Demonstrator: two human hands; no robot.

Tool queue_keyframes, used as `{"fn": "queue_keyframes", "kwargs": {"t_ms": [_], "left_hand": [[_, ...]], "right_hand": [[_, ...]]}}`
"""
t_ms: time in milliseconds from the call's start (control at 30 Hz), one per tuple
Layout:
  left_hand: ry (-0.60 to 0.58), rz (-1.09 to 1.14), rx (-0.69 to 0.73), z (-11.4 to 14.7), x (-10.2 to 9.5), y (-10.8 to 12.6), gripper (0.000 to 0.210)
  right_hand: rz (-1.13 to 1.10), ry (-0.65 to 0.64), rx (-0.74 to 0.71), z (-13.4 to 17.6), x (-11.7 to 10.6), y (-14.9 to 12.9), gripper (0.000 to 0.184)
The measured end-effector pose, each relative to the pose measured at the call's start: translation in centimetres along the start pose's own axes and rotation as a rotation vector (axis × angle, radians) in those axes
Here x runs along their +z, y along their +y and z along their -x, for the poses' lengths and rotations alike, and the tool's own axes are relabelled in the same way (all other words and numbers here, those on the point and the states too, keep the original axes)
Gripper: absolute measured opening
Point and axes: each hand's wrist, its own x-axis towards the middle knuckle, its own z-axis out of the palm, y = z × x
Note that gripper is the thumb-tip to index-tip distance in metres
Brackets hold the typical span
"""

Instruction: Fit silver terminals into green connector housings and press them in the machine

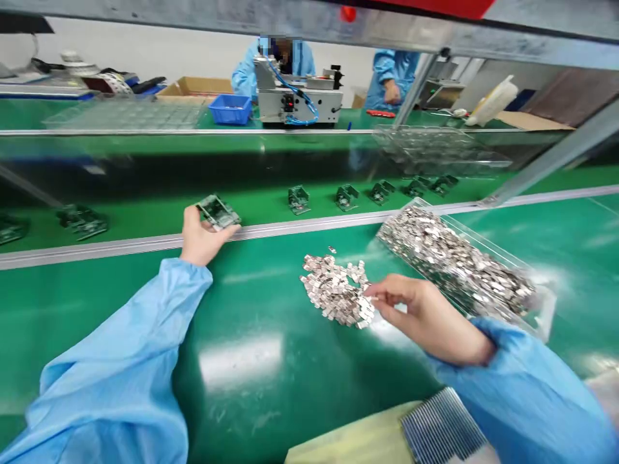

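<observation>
My left hand (203, 240) is closed around the near side of a green circuit board assembly (218, 211), thumb and fingers on its edges, over the metal rail in front of the green belt. On the right, my right hand (418, 309) has its thumb and fingertips brought together at the edge of a heap of small silvery metal pieces (336, 290). Whether a piece sits between those fingertips is too small to make out. A clear plastic tray (541, 309), filled with more of the same metal pieces, lies behind and to the right of that hand.
Several similar boards (298, 199) sit along the green belt (261, 205). Near the front edge lie a yellow sheet (353, 441) and a ribbed grey block (442, 428). A slanted metal post (527, 158) stands at right. Beyond are a machine (300, 103), a blue bin (231, 109) and two people.
</observation>
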Motion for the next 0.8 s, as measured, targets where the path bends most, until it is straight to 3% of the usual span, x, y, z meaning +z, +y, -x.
{"fn": "queue_keyframes", "kwargs": {"t_ms": [100,167,233,333,600,800], "left_hand": [[-0.215,0.351,0.022,7.4,6.1,4.9,0.069],[-0.37,0.451,0.002,12.7,8.5,8.0,0.066],[-0.507,0.513,-0.045,17.3,9.6,10.3,0.064],[-0.652,0.565,-0.126,21.9,9.9,12.5,0.061],[-0.83,0.587,-0.198,27.4,9.8,16.1,0.051],[-0.975,0.627,-0.228,29.0,9.7,16.6,0.048]], "right_hand": [[-0.094,0.048,0.064,5.9,-0.1,-0.7,0.02],[-0.17,0.143,0.126,9.1,0.5,-0.7,0.016],[-0.266,0.26,0.165,11.6,1.5,-0.3,0.013],[-0.369,0.385,0.181,14.4,3.3,0.2,0.013],[-0.503,0.525,0.319,17.4,7.5,0.3,0.014],[-0.374,0.643,0.191,17.7,8.4,-0.5,0.012]]}}
